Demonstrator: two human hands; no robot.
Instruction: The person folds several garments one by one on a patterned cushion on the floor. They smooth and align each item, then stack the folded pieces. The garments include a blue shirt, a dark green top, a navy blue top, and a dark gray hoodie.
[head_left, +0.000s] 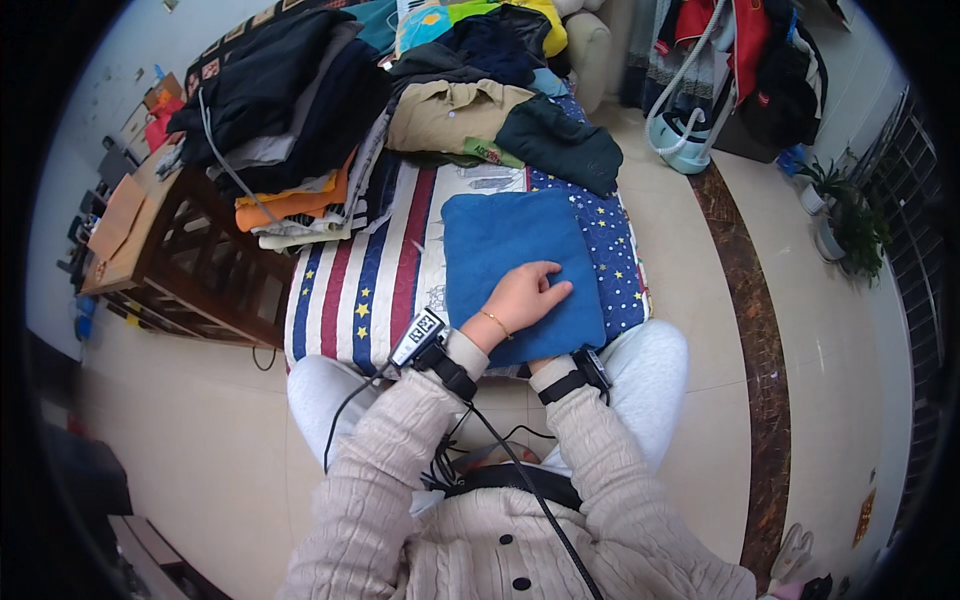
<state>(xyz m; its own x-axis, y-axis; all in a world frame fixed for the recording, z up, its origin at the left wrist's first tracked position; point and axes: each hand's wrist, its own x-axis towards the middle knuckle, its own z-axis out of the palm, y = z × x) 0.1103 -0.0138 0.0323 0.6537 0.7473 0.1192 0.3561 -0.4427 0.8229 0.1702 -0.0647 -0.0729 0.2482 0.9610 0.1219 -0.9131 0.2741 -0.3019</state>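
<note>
A folded blue garment (517, 232) lies flat before me on a quilted cover (405, 277) with stripes and stars. My left hand (525, 296) rests on top of it, thumb and index finger apart, the other fingers partly bent. Beneath the garment's near edge goes my right hand (539, 364); only a bit by the wrist shows, and its fingers are hidden. Just beyond the blue garment lie a folded beige polo shirt (442, 112) with a green lettered patch and a dark green folded garment (559, 142).
A tall pile of folded clothes (300, 127) stands at the left, near a wooden side table (202, 247). More clothes (487, 37) lie at the back. At the right are a garment steamer (679, 139) and potted plants (832, 225). Cables (510, 450) run from my wrist devices.
</note>
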